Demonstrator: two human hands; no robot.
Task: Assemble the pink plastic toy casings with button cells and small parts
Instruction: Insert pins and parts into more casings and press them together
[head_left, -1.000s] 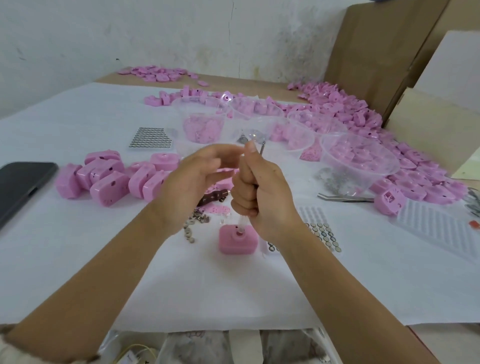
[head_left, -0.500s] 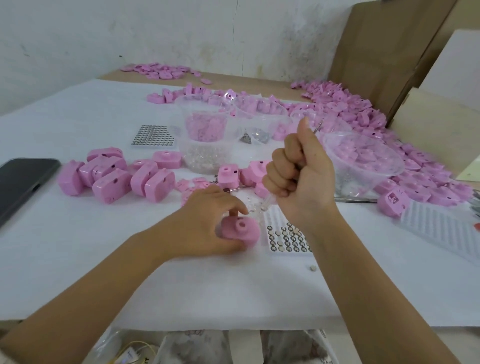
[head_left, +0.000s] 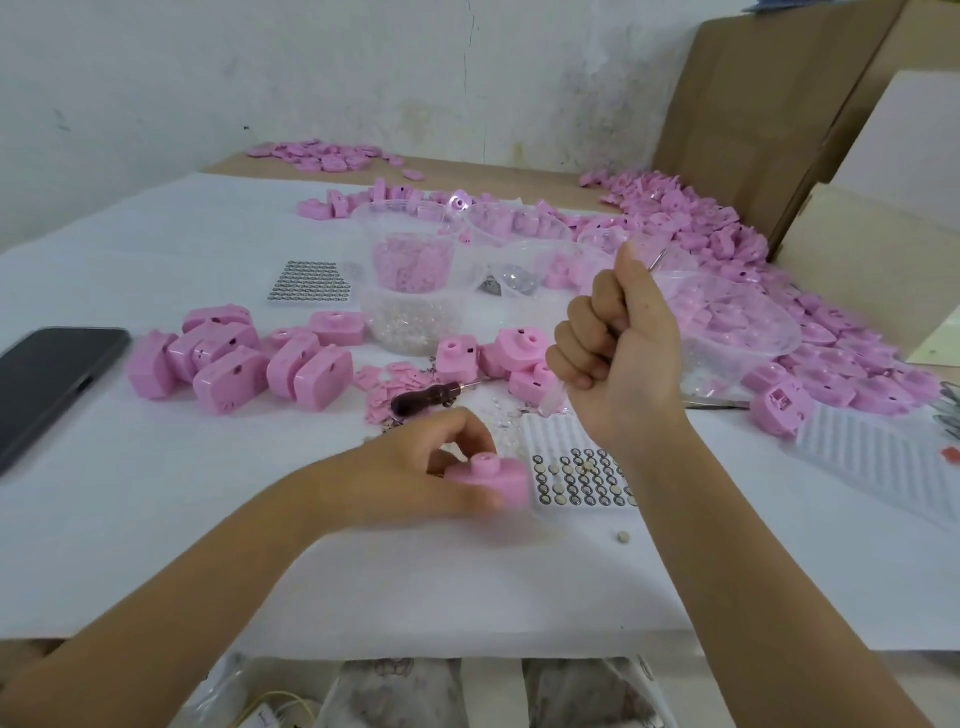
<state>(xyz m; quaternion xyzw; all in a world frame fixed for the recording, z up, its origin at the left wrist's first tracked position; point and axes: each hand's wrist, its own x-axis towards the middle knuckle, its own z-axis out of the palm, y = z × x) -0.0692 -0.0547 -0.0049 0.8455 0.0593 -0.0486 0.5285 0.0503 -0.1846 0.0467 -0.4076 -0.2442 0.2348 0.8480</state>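
1. counter (head_left: 156, 545), white sheet, crowded w/ parts.
2. clear bowl (head_left: 748, 332), centre right, just behind the raised right hand (head_left: 618, 338). That hand is a fist round a clear-handled tool (head_left: 555, 397), tip up; a swing could tip the bowl.
3. left hand (head_left: 415, 467), lower centre, fingers curled on pink casing (head_left: 491, 480), blurred. It may slip and knock the cell tray (head_left: 582, 478) just beside.
4. loose cell (head_left: 622, 537), below tray; could roll off.

Legible text: none.
No lettering, label, brand, number or sign is readable on any surface shown.
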